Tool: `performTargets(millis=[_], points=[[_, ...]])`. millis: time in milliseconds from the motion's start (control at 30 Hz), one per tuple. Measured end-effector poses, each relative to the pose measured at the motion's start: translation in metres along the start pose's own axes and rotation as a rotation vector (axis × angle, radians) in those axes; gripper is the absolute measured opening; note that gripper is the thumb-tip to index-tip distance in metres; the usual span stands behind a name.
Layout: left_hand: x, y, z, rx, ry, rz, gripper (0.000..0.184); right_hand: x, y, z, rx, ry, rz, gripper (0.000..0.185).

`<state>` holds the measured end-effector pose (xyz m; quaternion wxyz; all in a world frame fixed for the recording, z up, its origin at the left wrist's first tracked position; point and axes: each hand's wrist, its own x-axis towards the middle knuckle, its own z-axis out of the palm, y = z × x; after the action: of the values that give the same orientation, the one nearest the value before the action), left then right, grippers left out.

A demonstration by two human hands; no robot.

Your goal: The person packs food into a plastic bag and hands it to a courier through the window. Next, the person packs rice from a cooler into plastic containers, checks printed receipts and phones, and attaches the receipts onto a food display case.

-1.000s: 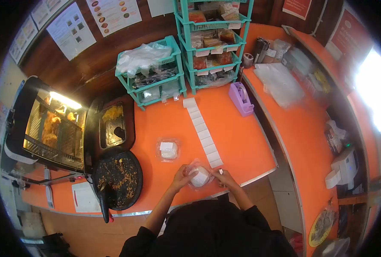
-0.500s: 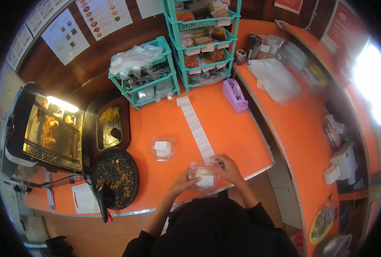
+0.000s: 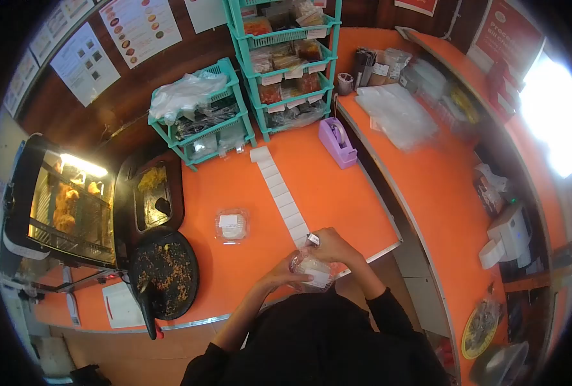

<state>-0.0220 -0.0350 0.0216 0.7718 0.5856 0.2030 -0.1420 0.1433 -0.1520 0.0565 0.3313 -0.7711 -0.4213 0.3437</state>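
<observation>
My left hand [image 3: 279, 274] is closed around the side of a clear plastic food container [image 3: 314, 273] with a white label on it, near the front edge of the orange counter. Just above it, my right hand [image 3: 335, 247] is closed on a small dark object with a white patch [image 3: 313, 238], perhaps a marker; its full shape is hidden. The right hand's lower fingers are close to the container, and contact is unclear. A strip of white labels [image 3: 278, 186] runs from the back of the counter to the right hand. Farther left, a second labelled clear container [image 3: 232, 226] stands on the counter.
Left are a black pan [image 3: 164, 273] with brown crumbs, a white board [image 3: 122, 303], a dark tray [image 3: 149, 199] and a lit display case [image 3: 67, 199]. Green basket racks [image 3: 285, 77] and a purple tape dispenser [image 3: 337, 143] stand behind. A side counter [image 3: 421, 167] curves along the right.
The container has tilted and shifted slightly in my left hand. My right hand has turned, bringing the white patch of the small object into view. The whole view has shifted a little.
</observation>
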Motion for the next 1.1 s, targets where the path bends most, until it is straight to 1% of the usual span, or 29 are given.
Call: performTargets(millis=[33,100,167,200,233,267,300,333,367,400,467,533,667,767,800,833,867,900,933,967,1000,1033,1067,1100], points=[[0.0,0.003,0.002,-0.011,-0.021,0.006,0.078,0.001,0.004,0.001,-0.006,0.024,-0.026,0.023],[-0.002,0.008,0.001,-0.01,-0.017,-0.012,0.078,0.001,0.01,0.003,-0.01,0.051,-0.053,0.022],[-0.001,0.003,-0.001,-0.009,-0.011,-0.03,0.078,-0.001,0.013,0.002,0.181,0.27,-0.218,0.023],[0.003,-0.008,-0.003,-0.09,0.037,0.052,0.077,-0.005,0.015,-0.003,0.181,0.271,-0.218,0.023],[0.004,-0.014,-0.005,-0.17,0.085,0.134,0.076,-0.012,0.013,-0.012,0.199,0.324,-0.102,0.026],[0.003,-0.013,-0.005,-0.169,0.085,0.134,0.076,-0.017,0.014,-0.019,0.217,0.376,0.014,0.028],[0.001,-0.011,-0.006,-0.251,0.078,0.116,0.074,-0.023,0.019,-0.021,0.219,0.377,0.013,0.028],[-0.002,-0.008,-0.006,-0.332,0.071,0.096,0.072,-0.032,0.024,-0.02,0.228,0.315,-0.023,0.027],[-0.005,-0.003,-0.007,-0.33,0.071,0.093,0.072,-0.038,0.026,-0.017,0.236,0.253,-0.058,0.026],[-0.007,0.002,-0.007,-0.316,0.063,0.077,0.07,-0.04,0.026,-0.012,0.239,0.255,-0.055,0.026],[-0.007,0.003,-0.006,-0.305,0.053,0.06,0.068,-0.044,0.016,-0.005,0.38,0.292,-0.047,0.025],[-0.005,0.0,-0.006,-0.351,0.073,0.137,0.066,-0.047,0.01,-0.005,0.349,0.281,-0.017,0.026],[-0.003,-0.006,-0.003,-0.375,0.11,0.119,0.067,-0.046,0.011,-0.004,0.243,0.281,0.006,0.031],[-0.005,0.001,-0.004,-0.321,0.128,0.153,0.064,-0.047,-0.001,-0.018,0.168,0.32,-0.037,0.032],[-0.008,0.007,-0.004,-0.237,0.132,0.124,0.065,-0.045,-0.006,-0.021,0.168,0.32,-0.039,0.032],[-0.01,0.013,-0.003,-0.153,0.135,0.094,0.067,-0.04,-0.012,-0.022,0.162,0.332,-0.118,0.032],[-0.01,0.013,-0.003,-0.153,0.135,0.092,0.067,-0.036,-0.018,-0.022,0.157,0.344,-0.195,0.033],[-0.009,0.014,-0.002,-0.052,0.113,0.111,0.072,-0.03,-0.023,-0.021,0.158,0.346,-0.193,0.033],[-0.008,0.014,0.0,0.05,0.09,0.129,0.078,-0.024,-0.029,-0.02,0.046,0.266,-0.226,0.034],[-0.006,0.012,0.002,0.053,0.089,0.129,0.078,-0.02,-0.032,-0.02,-0.068,0.186,-0.259,0.034],[-0.004,0.009,0.006,0.089,0.102,0.205,0.076,-0.017,-0.032,-0.021,-0.069,0.188,-0.261,0.034],[-0.003,0.007,0.008,0.123,0.118,0.282,0.075,-0.013,-0.03,-0.021,-0.114,0.096,-0.223,0.036],[-0.004,0.005,0.009,0.095,0.131,0.233,0.077,-0.009,-0.029,-0.021,-0.16,0.004,-0.186,0.038],[-0.004,0.004,0.008,0.095,0.136,0.236,0.077,-0.006,-0.027,-0.019,-0.162,0.002,-0.192,0.038]])
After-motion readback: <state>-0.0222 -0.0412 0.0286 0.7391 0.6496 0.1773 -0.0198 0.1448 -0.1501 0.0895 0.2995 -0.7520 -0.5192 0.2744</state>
